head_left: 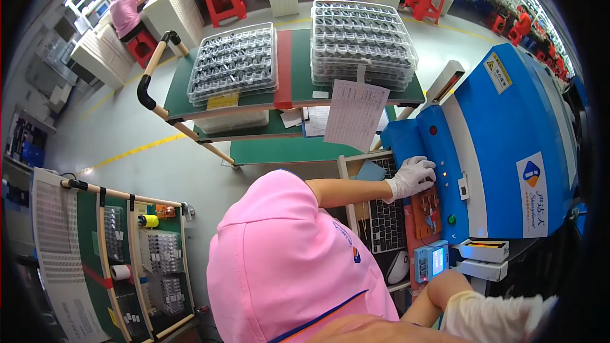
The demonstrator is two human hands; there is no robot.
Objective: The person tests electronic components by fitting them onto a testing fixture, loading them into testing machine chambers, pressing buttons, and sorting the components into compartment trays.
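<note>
My left hand (413,179), in a white glove, is at the front panel of a blue machine (508,146), beside small buttons and above the keyboard's edge. Its fingers are partly bent and a little apart, with nothing visible in them. My right hand (502,316), also gloved, is at the lower right, past a small blue device with a lit screen (437,260); its fingers are smeared by motion, so any held item is unclear. Between the hands lie an orange-brown fixture with metal parts (429,209) and a green button (452,220).
A black keyboard (386,216) and white mouse (398,267) lie in a tray. White boxes (483,260) sit by the machine. A cart (254,111) carries stacked clear trays (362,44); another rack (95,248) stands lower left. People sit on red stools behind.
</note>
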